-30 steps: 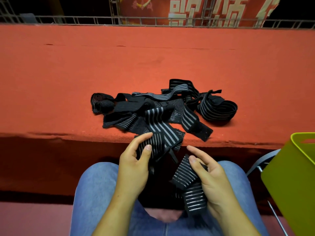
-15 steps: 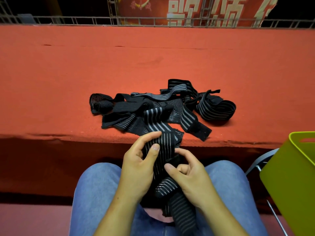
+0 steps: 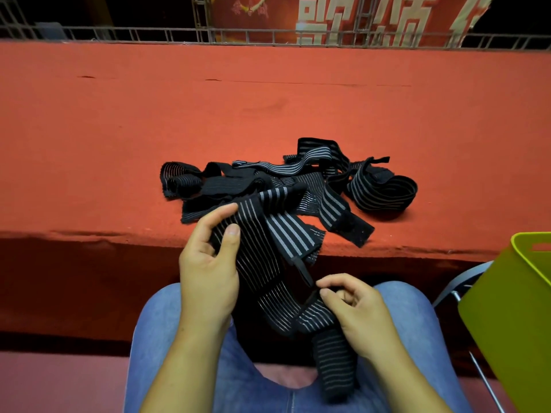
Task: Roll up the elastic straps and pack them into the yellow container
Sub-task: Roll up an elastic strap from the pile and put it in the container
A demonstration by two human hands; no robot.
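A tangled pile of black elastic straps with grey stripes (image 3: 286,183) lies on the red carpeted ledge (image 3: 119,144) near its front edge. One long strap (image 3: 262,263) runs from the pile down over my lap. My left hand (image 3: 208,272) pinches its upper part between thumb and fingers at the ledge's edge. My right hand (image 3: 354,311) pinches the strap lower down, near a fold, and the strap's free end (image 3: 335,368) hangs between my knees. The yellow container (image 3: 512,317) stands at the right edge, partly cut off by the frame.
My legs in blue jeans (image 3: 167,353) fill the bottom of the view. A metal chair frame (image 3: 459,287) shows beside the yellow container. A metal railing (image 3: 268,37) and a red banner (image 3: 328,16) stand behind the ledge.
My right hand moved away from the left hand, down and to the right, drawing the strap out between them. My left hand rose slightly toward the ledge's edge, still holding the strap.
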